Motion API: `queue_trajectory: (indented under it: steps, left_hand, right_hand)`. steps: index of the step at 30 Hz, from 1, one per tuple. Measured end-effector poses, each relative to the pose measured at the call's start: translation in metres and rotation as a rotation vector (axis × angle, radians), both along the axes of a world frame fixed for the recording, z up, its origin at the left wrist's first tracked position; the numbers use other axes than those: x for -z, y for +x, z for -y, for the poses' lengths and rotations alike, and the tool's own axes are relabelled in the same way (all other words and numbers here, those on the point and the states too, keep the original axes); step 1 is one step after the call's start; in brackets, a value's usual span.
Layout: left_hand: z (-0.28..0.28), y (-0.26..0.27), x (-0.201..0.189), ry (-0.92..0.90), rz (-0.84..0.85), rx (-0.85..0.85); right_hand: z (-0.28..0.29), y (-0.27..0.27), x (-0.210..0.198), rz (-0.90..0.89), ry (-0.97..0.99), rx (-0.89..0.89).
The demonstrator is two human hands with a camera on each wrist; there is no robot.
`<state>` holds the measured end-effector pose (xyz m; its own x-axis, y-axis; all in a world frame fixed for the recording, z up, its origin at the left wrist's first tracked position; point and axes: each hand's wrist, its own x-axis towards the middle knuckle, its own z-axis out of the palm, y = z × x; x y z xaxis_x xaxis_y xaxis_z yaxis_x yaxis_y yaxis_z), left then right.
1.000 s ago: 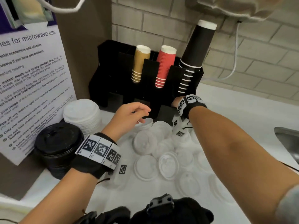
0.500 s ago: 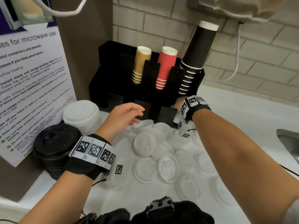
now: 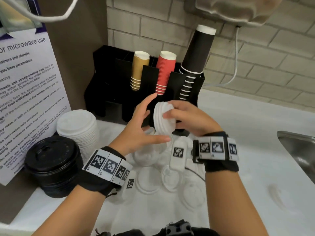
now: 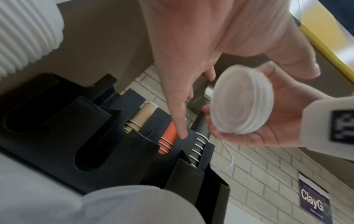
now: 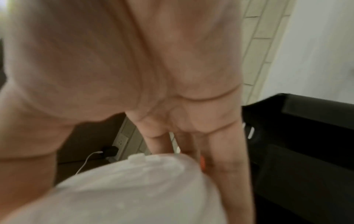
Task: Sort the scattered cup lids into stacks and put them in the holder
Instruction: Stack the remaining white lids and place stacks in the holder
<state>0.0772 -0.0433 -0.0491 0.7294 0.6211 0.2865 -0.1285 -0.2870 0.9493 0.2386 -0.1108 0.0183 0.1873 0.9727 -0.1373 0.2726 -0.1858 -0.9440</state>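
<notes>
At your far left, a squat stack of black plastic lids and a taller stack of white domed lids stand already sorted on the white counter, but neither is in the black slotted holder yet. The holder's front lid slots look dark and unfilled from here; only its tan, red and black paper cups stand in it. So sorting seems partly done and loading is mostly ahead.

Your left hand is released, fingers straight and spread, palm turned toward the small stack of translucent white lids just beside it. I cannot tell whether it touches them.

Your right hand grasps that stack on edge, fingers curled round its rim, in the air in front of the holder.

Below both wrists, many loose translucent flat lids lie scattered on the counter, unsorted; those are what remains, I judge.
</notes>
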Motion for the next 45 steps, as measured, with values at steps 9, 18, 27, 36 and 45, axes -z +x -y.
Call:
queue_trajectory:
  steps: [9, 18, 27, 36, 45]
  left_hand:
    - [0.021, 0.009, 0.011, 0.059, 0.081, -0.036]
    - [0.032, 0.010, 0.008, -0.042, 0.127, -0.026]
    - [0.000, -0.018, 0.010, -0.158, 0.255, -0.306]
    - [-0.003, -0.029, 0.011, -0.492, 0.302, -0.301]
    - [-0.003, -0.035, 0.016, -0.552, 0.304, -0.246]
  right_hand:
    - [0.027, -0.026, 0.043, -0.238, 0.123, 0.104]
    - [0.031, -0.034, 0.044, -0.238, 0.219, 0.087]
    - [0.021, -0.023, 0.047, 0.229, 0.176, 0.212]
    - [-0.010, -0.062, 0.078, 1.216, -0.328, -0.503]
    - [-0.013, -0.048, 0.074, 1.202, -0.191, -0.367]
